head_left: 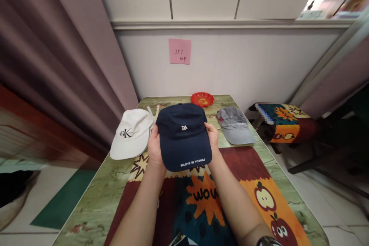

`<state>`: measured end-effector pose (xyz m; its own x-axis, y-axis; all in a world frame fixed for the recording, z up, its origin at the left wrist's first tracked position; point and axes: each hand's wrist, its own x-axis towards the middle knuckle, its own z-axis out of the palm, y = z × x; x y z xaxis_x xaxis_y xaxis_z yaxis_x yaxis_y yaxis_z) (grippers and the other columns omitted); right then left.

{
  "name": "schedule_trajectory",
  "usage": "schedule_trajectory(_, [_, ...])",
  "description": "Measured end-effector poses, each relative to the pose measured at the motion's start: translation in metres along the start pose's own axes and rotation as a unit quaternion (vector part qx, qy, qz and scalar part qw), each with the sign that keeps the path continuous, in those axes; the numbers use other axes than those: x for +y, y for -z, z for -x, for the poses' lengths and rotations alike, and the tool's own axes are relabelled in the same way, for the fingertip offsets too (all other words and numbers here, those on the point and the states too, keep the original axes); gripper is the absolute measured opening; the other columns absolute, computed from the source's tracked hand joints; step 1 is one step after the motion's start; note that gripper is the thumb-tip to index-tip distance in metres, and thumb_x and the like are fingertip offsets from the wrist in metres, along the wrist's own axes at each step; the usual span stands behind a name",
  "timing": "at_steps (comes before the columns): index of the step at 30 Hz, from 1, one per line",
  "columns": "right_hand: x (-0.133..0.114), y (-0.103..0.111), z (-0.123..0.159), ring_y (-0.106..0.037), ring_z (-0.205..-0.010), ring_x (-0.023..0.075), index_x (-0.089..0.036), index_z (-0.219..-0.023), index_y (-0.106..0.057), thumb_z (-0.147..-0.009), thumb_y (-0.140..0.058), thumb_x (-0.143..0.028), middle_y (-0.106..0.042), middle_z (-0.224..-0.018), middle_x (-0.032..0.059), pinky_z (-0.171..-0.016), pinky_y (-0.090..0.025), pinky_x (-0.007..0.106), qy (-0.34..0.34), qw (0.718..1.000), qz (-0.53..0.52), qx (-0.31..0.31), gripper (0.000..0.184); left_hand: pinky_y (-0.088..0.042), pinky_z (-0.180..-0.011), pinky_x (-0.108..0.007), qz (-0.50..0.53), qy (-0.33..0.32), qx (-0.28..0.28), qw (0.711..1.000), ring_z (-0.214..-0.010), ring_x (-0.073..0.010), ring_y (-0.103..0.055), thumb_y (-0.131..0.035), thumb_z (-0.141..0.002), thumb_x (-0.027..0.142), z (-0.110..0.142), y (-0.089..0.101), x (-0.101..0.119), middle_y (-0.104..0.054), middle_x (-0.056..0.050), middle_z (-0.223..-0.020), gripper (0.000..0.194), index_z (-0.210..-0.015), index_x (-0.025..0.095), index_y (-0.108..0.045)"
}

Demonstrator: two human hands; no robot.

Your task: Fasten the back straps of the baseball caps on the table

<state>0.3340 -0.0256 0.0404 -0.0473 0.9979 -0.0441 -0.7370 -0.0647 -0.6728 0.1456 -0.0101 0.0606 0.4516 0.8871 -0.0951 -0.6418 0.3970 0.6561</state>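
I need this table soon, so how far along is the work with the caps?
Apparently done: the white cap and gray cap rest on the table. In hand: the navy cap, held between left hand and right hand. Left: the navy cap isn't yet set down; anything further can't be told.

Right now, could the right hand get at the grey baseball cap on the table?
Probably yes: the grey baseball cap lies close to the right hand, with nothing visible between them. That hand would likely have to let go of the navy fabric cap first.
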Motion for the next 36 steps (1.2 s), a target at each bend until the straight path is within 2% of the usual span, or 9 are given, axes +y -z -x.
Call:
schedule_trajectory(4, [0.002,-0.009,0.002,-0.069,-0.107,0.0319,-0.022,-0.099,-0.072,-0.072,-0.060,-0.054,-0.078,-0.098,0.0059,-0.098,-0.052,0.050,0.023,0.997,-0.064,0.042,0.044,-0.042,-0.109,-0.049,0.000,-0.022,0.003,1.000,-0.129,-0.0309,-0.056,-0.040,-0.088,0.071,0.004,-0.010,-0.006,-0.074,-0.006,-0.119,0.062,-0.125,0.028,-0.068])
schedule_trajectory(11, [0.003,-0.020,0.010,-0.067,-0.110,0.0317,-0.023,-0.098,-0.071,-0.076,-0.059,-0.055,-0.078,-0.098,0.0049,-0.101,-0.049,0.053,-0.048,0.995,-0.082,-0.012,0.041,-0.041,-0.108,-0.051,-0.043,-0.075,0.007,0.996,-0.134,-0.0343,-0.049,-0.024,-0.076,0.091,0.010,-0.036,-0.019,-0.067,-0.006,-0.132,0.092,-0.135,0.031,-0.060])
schedule_trajectory(15, [0.004,-0.023,0.013,-0.067,-0.110,0.0325,-0.022,-0.096,-0.071,-0.076,-0.059,-0.056,-0.078,-0.096,0.0057,-0.099,-0.050,0.053,-0.069,0.994,-0.086,-0.010,0.041,-0.039,-0.110,-0.050,-0.046,-0.119,0.013,0.992,-0.134,-0.0328,-0.050,-0.028,-0.083,0.082,0.009,-0.046,-0.014,-0.064,-0.004,-0.137,0.079,-0.134,0.032,-0.060])
schedule_trajectory(20, [0.023,-0.027,0.039,-0.068,-0.108,0.0328,-0.021,-0.099,-0.072,-0.079,-0.051,-0.074,-0.078,-0.095,0.0085,-0.093,-0.054,0.053,-0.086,0.993,-0.085,-0.008,0.060,-0.036,-0.114,-0.048,0.012,-0.097,0.009,0.995,-0.134,-0.0293,-0.051,-0.036,-0.091,0.067,0.008,-0.047,-0.001,-0.065,-0.003,-0.136,0.062,-0.134,0.031,-0.061])
schedule_trajectory(22, [0.036,-0.034,0.059,-0.069,-0.108,0.0299,-0.021,-0.104,-0.071,-0.083,-0.053,-0.071,-0.078,-0.098,0.0080,-0.093,-0.055,0.050,-0.100,0.985,-0.135,0.030,0.058,-0.037,-0.114,-0.047,0.029,-0.089,0.011,0.996,-0.134,-0.0285,-0.051,-0.035,-0.092,0.066,0.006,-0.045,0.003,-0.065,-0.004,-0.135,0.062,-0.135,0.029,-0.061])
schedule_trajectory(27, [0.054,-0.056,0.101,-0.071,-0.101,0.0163,-0.028,-0.110,-0.070,-0.092,-0.060,-0.045,-0.076,-0.112,-0.0002,-0.094,-0.057,0.032,-0.050,0.952,-0.259,0.156,0.027,-0.042,-0.109,-0.046,0.031,-0.086,0.025,0.995,-0.130,-0.0279,-0.055,-0.035,-0.092,0.067,-0.002,-0.034,0.002,-0.067,-0.005,-0.132,0.062,-0.133,0.029,-0.062])
schedule_trajectory(32, [0.017,-0.045,0.099,-0.074,-0.089,0.0169,-0.022,-0.108,-0.069,-0.088,-0.066,-0.024,-0.078,-0.103,0.0034,-0.083,-0.062,0.030,-0.024,0.955,-0.204,0.212,0.020,-0.053,-0.095,-0.043,-0.029,0.026,0.030,0.999,-0.112,-0.0297,-0.066,-0.041,-0.087,0.074,0.005,-0.011,-0.026,-0.076,-0.010,-0.108,0.065,-0.111,0.023,-0.073])
schedule_trajectory(34, [-0.010,-0.032,0.088,-0.075,-0.082,0.0182,-0.019,-0.107,-0.069,-0.088,-0.065,-0.022,-0.079,-0.096,0.0054,-0.078,-0.063,0.031,-0.012,0.960,-0.169,0.222,0.020,-0.056,-0.085,-0.039,-0.100,0.080,0.035,0.991,-0.099,-0.0277,-0.070,-0.051,-0.083,0.072,0.015,0.001,-0.044,-0.076,-0.012,-0.103,0.060,-0.103,0.021,-0.074])
schedule_trajectory(36, [-0.040,-0.017,0.073,-0.075,-0.075,0.0177,-0.018,-0.103,-0.068,-0.087,-0.063,-0.020,-0.079,-0.088,0.0045,-0.073,-0.063,0.030,0.020,0.962,-0.144,0.230,0.017,-0.056,-0.075,-0.033,-0.214,0.087,0.056,0.971,-0.085,-0.0233,-0.070,-0.065,-0.079,0.062,0.027,0.015,-0.063,-0.076,-0.011,-0.099,0.047,-0.100,0.020,-0.073])
